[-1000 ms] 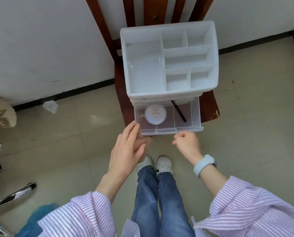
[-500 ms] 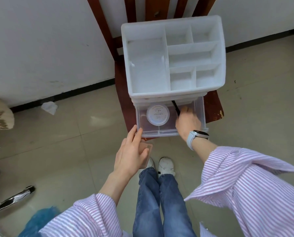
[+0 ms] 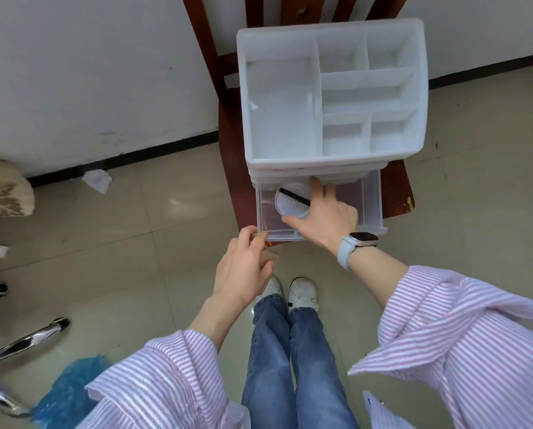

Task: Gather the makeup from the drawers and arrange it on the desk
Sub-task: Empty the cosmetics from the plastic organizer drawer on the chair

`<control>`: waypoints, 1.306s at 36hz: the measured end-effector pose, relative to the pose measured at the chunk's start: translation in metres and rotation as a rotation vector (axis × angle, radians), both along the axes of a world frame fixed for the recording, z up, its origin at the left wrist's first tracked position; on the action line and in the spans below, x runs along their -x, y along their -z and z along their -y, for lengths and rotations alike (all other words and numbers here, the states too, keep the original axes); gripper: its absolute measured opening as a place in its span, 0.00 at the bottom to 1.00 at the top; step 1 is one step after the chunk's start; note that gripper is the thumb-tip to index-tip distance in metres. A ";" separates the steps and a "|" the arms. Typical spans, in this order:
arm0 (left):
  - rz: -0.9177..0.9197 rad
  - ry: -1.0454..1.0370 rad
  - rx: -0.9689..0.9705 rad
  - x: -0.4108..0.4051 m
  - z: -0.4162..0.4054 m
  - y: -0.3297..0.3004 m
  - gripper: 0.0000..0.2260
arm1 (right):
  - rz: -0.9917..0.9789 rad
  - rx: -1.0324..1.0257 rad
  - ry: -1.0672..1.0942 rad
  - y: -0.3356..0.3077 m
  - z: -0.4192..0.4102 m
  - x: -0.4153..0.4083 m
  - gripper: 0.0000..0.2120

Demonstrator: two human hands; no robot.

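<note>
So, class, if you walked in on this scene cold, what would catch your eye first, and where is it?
First, the white compartment organizer standing on a red-brown wooden chair against the wall, all its top compartments bare. Below it a clear drawer is pulled out, and the right hand reaches in around a round white jar with a thin black pencil across it. The left hand, just in front of the drawer's corner, holds a small clear piece.
</note>
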State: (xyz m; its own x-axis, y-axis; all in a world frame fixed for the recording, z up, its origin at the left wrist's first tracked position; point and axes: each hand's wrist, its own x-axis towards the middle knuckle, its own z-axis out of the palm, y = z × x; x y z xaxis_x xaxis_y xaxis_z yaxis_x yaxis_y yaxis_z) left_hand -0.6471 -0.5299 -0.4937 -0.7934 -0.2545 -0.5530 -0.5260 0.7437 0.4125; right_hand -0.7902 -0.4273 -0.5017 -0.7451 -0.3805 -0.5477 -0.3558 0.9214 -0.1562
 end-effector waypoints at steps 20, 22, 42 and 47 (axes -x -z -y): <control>-0.047 -0.040 -0.071 -0.008 -0.008 -0.004 0.24 | 0.337 0.464 0.661 -0.042 -0.070 -0.041 0.33; -0.054 -0.057 -0.081 -0.008 -0.008 -0.004 0.24 | 0.405 0.542 0.807 -0.043 -0.080 -0.053 0.27; -0.112 0.062 -0.020 0.004 -0.003 -0.006 0.26 | 0.431 0.609 0.598 -0.032 -0.044 -0.034 0.33; -0.115 0.086 0.036 0.025 0.007 -0.002 0.28 | 0.289 0.378 0.337 -0.030 -0.056 -0.016 0.33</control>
State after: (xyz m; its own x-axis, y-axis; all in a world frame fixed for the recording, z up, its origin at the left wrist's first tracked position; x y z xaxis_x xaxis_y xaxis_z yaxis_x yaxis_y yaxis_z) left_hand -0.6720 -0.5373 -0.4921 -0.8708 -0.2011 -0.4485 -0.4105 0.7995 0.4386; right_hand -0.7740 -0.3710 -0.4714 -0.6993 -0.3569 -0.6194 0.0533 0.8380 -0.5430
